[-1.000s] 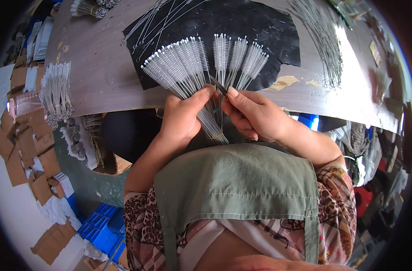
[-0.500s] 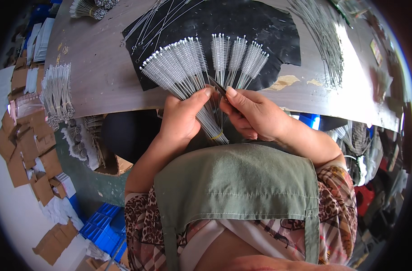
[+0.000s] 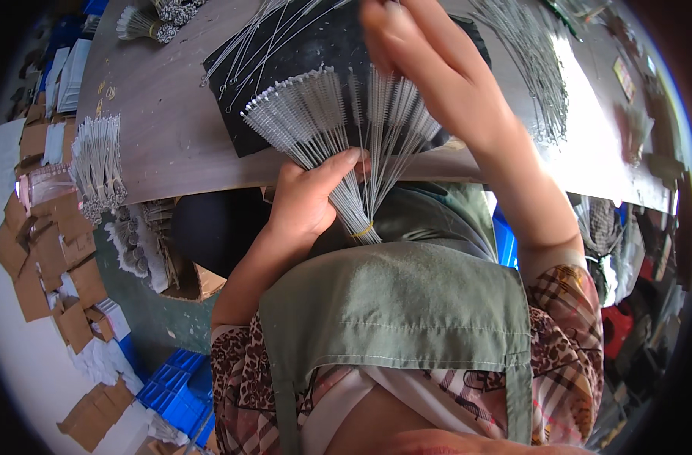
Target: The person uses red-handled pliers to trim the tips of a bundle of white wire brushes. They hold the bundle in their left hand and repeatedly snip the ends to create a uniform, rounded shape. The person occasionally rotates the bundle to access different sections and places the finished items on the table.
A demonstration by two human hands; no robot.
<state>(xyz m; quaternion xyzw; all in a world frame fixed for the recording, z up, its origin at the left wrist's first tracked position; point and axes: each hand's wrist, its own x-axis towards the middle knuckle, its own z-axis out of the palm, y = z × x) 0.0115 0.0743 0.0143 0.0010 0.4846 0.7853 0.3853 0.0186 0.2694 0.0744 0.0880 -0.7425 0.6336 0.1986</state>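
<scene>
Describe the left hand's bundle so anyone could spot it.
Find the black sheet on the table. Overlapping its near edge are pale brushes, held in the left hand and gathered by a yellow band. Unlike the bundle at the table's left, they fan out.

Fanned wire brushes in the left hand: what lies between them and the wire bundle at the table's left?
In the head view, a stretch of grey tabletop, then an edge of the black sheet.

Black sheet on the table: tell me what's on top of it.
Thin wires lie on the black sheet, toward its left side. The brushes and right hand block much of the rest; anything behind them is hidden.
</scene>
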